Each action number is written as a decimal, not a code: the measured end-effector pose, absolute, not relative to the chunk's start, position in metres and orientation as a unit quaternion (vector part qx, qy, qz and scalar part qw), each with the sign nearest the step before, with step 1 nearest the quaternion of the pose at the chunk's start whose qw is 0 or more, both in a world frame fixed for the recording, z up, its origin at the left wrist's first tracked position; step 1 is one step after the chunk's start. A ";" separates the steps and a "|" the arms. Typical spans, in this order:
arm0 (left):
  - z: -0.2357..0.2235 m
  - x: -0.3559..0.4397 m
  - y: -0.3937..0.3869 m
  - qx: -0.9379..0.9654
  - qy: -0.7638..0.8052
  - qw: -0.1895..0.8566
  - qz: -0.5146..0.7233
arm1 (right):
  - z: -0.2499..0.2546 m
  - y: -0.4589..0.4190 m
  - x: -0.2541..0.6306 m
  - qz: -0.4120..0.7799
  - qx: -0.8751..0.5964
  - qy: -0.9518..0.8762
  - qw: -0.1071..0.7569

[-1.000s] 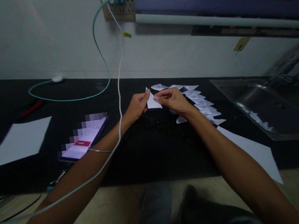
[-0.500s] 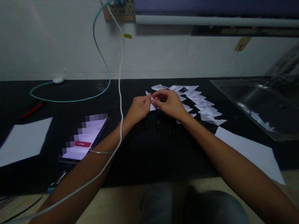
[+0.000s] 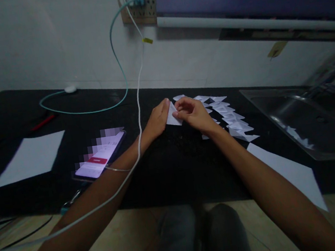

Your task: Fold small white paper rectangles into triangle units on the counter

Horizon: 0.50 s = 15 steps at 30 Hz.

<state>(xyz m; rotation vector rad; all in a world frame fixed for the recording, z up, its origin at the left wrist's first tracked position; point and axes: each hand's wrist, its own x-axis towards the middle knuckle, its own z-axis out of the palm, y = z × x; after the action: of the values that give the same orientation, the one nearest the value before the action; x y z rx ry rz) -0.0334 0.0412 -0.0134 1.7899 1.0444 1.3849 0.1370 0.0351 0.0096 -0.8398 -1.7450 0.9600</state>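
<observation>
I face a pale wall (image 3: pixel 51 42) in dim light, a socket panel (image 3: pixel 150 10) fixed to it. A black counter (image 3: pixel 174 174) runs along it (a metal sink (image 3: pixel 323 117) sits at my right), above a floor (image 3: pixel 118 243) of beige tiles.

My head-worn camera faces twelve o'clock and downward, with my left hand (image 3: pixel 158 119) and right hand (image 3: pixel 195 114) fairly near.
</observation>
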 end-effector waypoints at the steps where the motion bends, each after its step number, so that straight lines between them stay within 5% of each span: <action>1: -0.012 -0.034 0.041 0.679 0.396 0.308 0.536 | 0.011 0.034 0.138 0.398 -0.341 -0.709 0.472; 15: -0.018 -0.035 0.046 0.773 0.320 0.191 0.513 | 0.017 0.033 0.149 0.475 -0.386 -0.669 0.421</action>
<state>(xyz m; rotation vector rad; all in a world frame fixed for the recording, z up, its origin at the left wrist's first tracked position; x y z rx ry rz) -0.0351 0.0464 -0.0175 2.1712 0.8989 1.4423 0.1493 0.0326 0.0171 -0.9673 -1.6764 1.1909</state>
